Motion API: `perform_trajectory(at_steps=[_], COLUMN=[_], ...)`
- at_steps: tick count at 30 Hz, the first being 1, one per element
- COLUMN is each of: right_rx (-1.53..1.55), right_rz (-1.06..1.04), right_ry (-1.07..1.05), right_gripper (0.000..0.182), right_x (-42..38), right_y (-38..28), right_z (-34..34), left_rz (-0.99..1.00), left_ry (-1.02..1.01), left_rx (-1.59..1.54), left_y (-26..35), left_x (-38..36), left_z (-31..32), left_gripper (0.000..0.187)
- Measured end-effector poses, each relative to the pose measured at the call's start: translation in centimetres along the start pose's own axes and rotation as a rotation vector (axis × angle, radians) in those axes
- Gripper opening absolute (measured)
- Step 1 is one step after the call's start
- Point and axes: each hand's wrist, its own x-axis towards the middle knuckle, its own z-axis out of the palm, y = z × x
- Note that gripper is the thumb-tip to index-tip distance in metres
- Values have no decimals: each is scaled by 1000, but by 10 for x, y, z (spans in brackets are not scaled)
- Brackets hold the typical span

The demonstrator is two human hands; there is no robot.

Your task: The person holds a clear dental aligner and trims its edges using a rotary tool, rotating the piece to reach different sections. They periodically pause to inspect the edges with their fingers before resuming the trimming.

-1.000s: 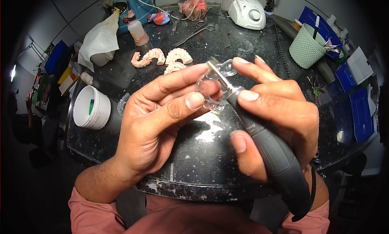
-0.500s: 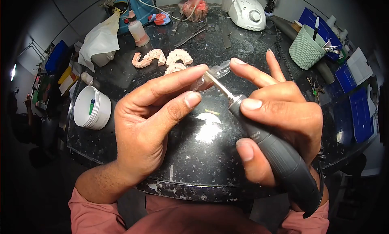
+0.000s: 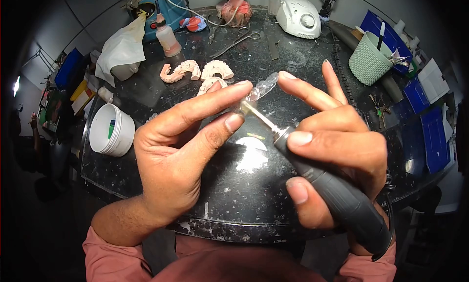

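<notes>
Between its thumb and fingers my left hand point(image 3: 178, 145) pinches a clear, tooth-shaped plastic tray point(image 3: 264, 87). Wrapped round a black rotary handpiece point(image 3: 337, 194) is my right hand point(image 3: 342, 145), its index finger reaching out to the far end of the clear tray. The handpiece's thin metal shaft points up and left, and its tip is at the tray beside my left fingertips. Whether the tip touches the plastic is too small to tell. Pink dental models point(image 3: 216, 68) lie on the black table point(image 3: 234, 204) beyond my left hand.
A white tub point(image 3: 122, 135) stands at the left. Behind are a bottle point(image 3: 167, 40), scissors point(image 3: 237, 42), a blue machine point(image 3: 171, 11) and a white control unit point(image 3: 298, 17). A green basket point(image 3: 370, 60) of tools is at the right, near blue trays point(image 3: 434, 138).
The clear tray has turned in my left fingers and its far end stands more upright. The handpiece and its tip have shifted slightly down and left.
</notes>
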Motion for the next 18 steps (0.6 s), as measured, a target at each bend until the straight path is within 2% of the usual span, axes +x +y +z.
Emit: perform_trajectory(at_steps=[6, 18], right_rx=[12, -32], right_rz=[18, 43], right_ry=[22, 35], right_gripper=[40, 41], right_x=[0, 2], right_y=[-2, -5], right_z=[0, -1], left_rz=[-67, -153], left_ry=[44, 30], left_rx=[-169, -263], left_y=[2, 8], left_x=[-1, -1], left_z=[5, 9], left_gripper=[34, 37])
